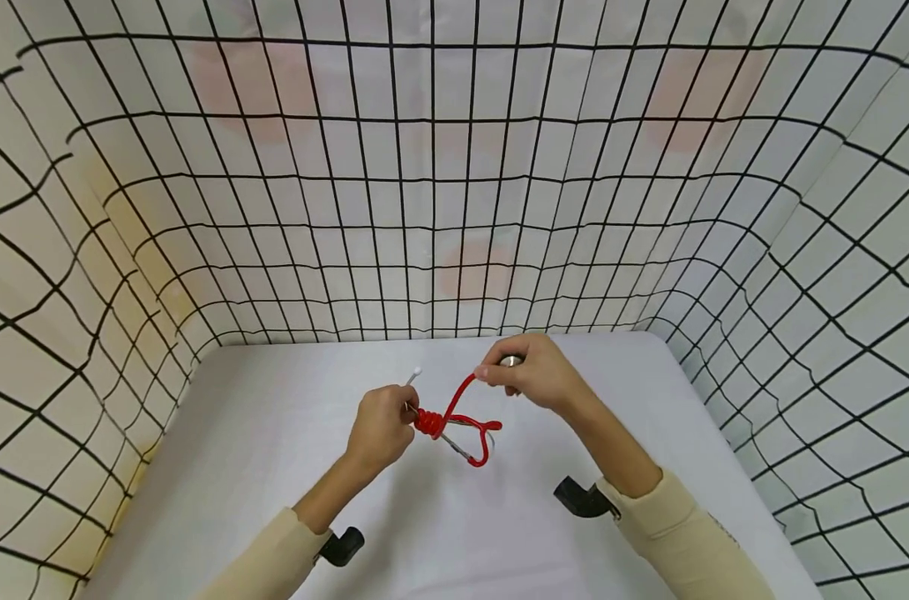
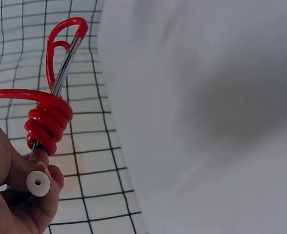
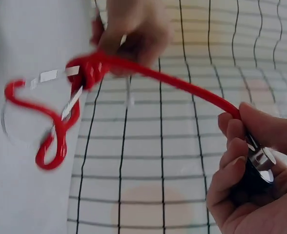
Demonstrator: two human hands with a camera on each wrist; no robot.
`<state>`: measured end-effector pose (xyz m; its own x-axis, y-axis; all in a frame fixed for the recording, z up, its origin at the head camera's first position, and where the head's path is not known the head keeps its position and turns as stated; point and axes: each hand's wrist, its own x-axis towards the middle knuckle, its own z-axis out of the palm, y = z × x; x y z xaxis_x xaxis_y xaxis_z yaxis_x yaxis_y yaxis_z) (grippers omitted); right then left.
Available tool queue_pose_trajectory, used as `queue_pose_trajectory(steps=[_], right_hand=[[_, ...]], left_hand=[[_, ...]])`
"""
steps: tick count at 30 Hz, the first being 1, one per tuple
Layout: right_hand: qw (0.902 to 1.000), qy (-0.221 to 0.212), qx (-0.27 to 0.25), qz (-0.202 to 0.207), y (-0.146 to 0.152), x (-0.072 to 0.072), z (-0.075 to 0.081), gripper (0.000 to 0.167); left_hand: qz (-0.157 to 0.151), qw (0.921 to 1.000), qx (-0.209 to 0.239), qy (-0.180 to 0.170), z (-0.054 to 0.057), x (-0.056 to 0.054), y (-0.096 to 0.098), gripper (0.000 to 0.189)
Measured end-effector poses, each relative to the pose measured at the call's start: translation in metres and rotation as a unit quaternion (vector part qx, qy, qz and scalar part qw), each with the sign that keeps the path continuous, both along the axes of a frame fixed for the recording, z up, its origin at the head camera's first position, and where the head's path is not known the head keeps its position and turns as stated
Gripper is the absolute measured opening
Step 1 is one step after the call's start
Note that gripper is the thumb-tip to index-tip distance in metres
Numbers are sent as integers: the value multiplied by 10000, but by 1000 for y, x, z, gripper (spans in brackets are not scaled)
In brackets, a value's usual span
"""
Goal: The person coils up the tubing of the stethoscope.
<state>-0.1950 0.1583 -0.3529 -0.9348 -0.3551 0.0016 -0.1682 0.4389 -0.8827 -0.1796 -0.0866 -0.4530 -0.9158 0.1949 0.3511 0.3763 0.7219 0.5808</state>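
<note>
A stethoscope with red tubing [image 1: 429,422] is held between both hands above the table. My left hand [image 1: 379,425] grips its metal ear tubes, and a white ear tip [image 2: 38,183] sticks out past the fingers. Several turns of the tubing are wrapped tightly around the metal just beyond that hand. Past the coil, the red forked part [image 3: 60,126] bends back in a loop. To the right, my right hand [image 1: 532,371] pinches the tubing's free end, the metal chest piece [image 3: 262,160] lying within its curled fingers. Between the coil and this hand the tubing runs in a slight curve.
A white-covered table [image 1: 274,500] spreads beneath the hands. Black grid netting [image 1: 432,208] rises at the back and both sides, with pale sheeting behind it. Black wrist mounts [image 1: 583,497] sit at the cuffs of the beige sleeves [image 1: 671,525].
</note>
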Motion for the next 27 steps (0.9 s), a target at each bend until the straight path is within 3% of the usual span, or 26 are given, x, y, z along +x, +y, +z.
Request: queue_pose_trajectory(steps=[7, 13, 19, 27], right_hand=[[9965, 348, 105, -753, 23, -22, -17, 13], [9856, 1247, 427, -1056, 26, -32, -39, 6], [9664, 2233, 558, -1141, 24, -40, -57, 7], [9646, 2269, 554, -1226, 24, -43, -75, 9]], left_hand=[[-317, 9985, 228, -373, 19, 18, 4, 27], [-605, 9942, 494, -736, 34, 30, 11, 28], [-739, 9911, 487, -992, 43, 36, 16, 29], [-945, 9877, 547, -1115, 52, 46, 20, 29]])
